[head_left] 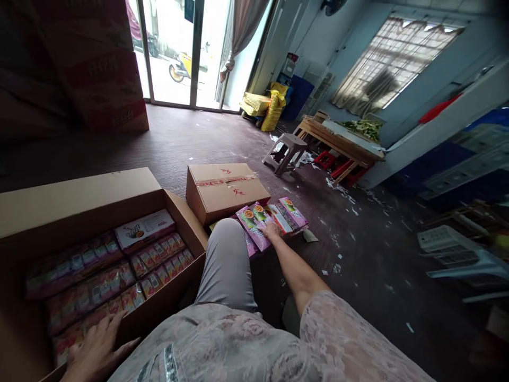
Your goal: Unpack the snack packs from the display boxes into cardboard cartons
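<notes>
Purple pack (254, 222) at centre frame, right hand (271, 230) on it; probably best taken by its firm edges, lightly, so the card doesn't dent. Right arm reaches out nearly straight; finger closure unclear. Left hand (94, 342) lower left, fingers apart over open carton's (185, 215) near edge

Outside the glass door (195, 63), 1 yellow two-wheeler (185, 67); inside, standing near this door, 1 yellow sack (273, 110). On the wooden table (338, 144), 1 leafy green heap (363, 129); near it, 1 grey stool (292, 140).
</notes>
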Available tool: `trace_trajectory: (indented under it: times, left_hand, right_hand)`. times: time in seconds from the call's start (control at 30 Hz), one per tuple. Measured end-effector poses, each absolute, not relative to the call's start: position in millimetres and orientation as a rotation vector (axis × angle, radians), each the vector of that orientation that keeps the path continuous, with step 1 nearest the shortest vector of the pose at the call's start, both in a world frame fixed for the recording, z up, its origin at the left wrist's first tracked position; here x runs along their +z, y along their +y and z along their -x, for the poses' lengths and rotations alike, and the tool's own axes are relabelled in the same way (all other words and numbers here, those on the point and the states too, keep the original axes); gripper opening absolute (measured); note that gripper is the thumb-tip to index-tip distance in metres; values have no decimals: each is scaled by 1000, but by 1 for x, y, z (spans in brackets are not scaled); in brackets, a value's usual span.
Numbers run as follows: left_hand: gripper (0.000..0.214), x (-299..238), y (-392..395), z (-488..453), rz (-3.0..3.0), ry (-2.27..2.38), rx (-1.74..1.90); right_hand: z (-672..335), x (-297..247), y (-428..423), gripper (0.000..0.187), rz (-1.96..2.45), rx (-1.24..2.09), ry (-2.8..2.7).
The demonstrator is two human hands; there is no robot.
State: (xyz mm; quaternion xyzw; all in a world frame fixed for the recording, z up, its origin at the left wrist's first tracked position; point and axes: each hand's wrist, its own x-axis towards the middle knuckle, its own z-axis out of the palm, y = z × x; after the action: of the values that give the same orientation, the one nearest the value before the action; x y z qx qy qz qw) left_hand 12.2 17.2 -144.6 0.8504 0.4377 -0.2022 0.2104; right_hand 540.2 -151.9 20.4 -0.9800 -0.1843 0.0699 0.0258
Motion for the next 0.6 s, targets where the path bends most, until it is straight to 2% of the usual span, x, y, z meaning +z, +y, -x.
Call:
trace_trajectory:
  times: [0.17,0.23,0.3,0.43,0.6]
  left_hand:
    - [83,-124,16,-19,-2296,1215,-456]
    - [86,-103,17,-26,-2218,1210,-425]
    - [77,-81,27,-37,-2071,1152,-403]
    - [58,-50,81,-70,-1969,1205,-375]
    - [42,-50,171,-121,-2312,1435,-405]
  right_hand:
    - [-508,48,-94,43,2775,-48,-755]
    - [-486,63,-54,42,2531,-113,-905]
    - [-461,79,-11,38,2229,-119,-1051]
    - [-420,93,69,32,1894,145,-1211]
    - [-403,53,122,31,1914,533,-1311]
